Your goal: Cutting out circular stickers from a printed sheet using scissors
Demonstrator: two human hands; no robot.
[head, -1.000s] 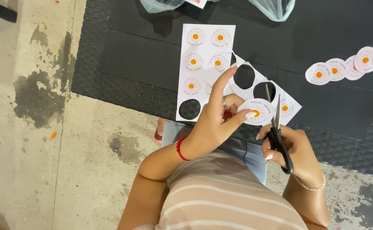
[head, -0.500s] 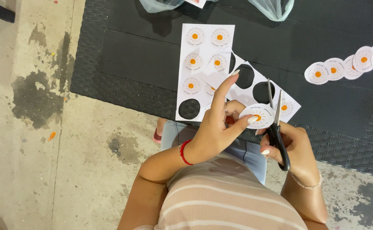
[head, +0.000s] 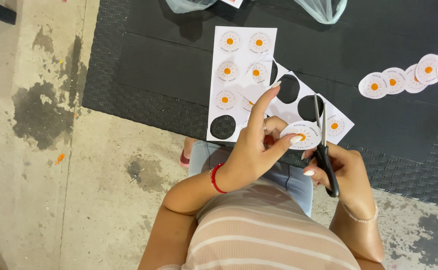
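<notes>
My left hand [head: 256, 147] pinches a white paper sheet [head: 304, 107] printed with round orange-sun labels, holding it by one label [head: 301, 135] at its near edge. Black round holes show where labels were cut out of this sheet. My right hand [head: 344, 172] grips black-handled scissors [head: 324, 145], whose blades point away from me and cut beside the held label. A second sheet [head: 239, 70] of the same labels lies flat on the black woven table [head: 144, 85], with one round hole at its near left corner.
Several cut-out round labels [head: 409, 77] lie in an overlapping row at the table's right. Two clear plastic bags [head: 324, 9] sit at the far edge. Stained concrete floor [head: 39, 150] spreads to the left and below; my knees are under the table edge.
The scissors and the held sheet have shifted slightly as the cut runs around the label; my left hand has turned the paper a little. The rest is unmoved.
</notes>
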